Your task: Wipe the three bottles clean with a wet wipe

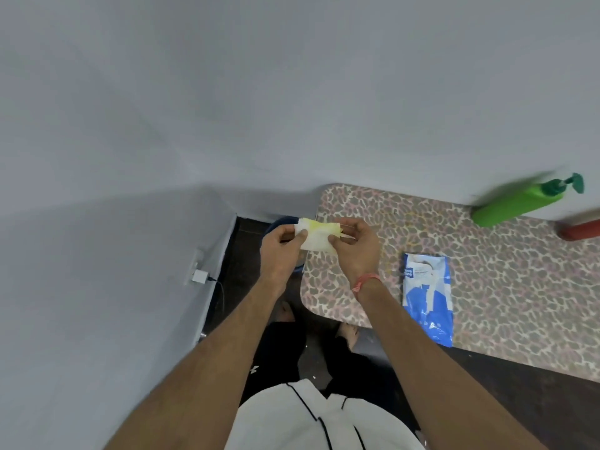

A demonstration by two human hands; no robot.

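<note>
Left hand [280, 243] and right hand [356, 246] pinch a crumpled, yellow-stained wet wipe [319, 238]; the red bottle [581, 229] is cut off at the frame edge.

Both my forearms are bare, no sleeves in view. My left hand [279, 246] has no rings and no watch. My right hand [355, 246] has a thin red-orange thread band [366, 283] tied round the wrist, with a loose end on the side toward 9 o'clock. At 6 o'clock is my top [311, 420]: white with thin dark piping lines. Below it are black trousers [279, 355] with a small white logo mark near the left thigh. My bare feet [349, 332] show on the dark floor just past the trousers, toward 12 o'clock.
</note>
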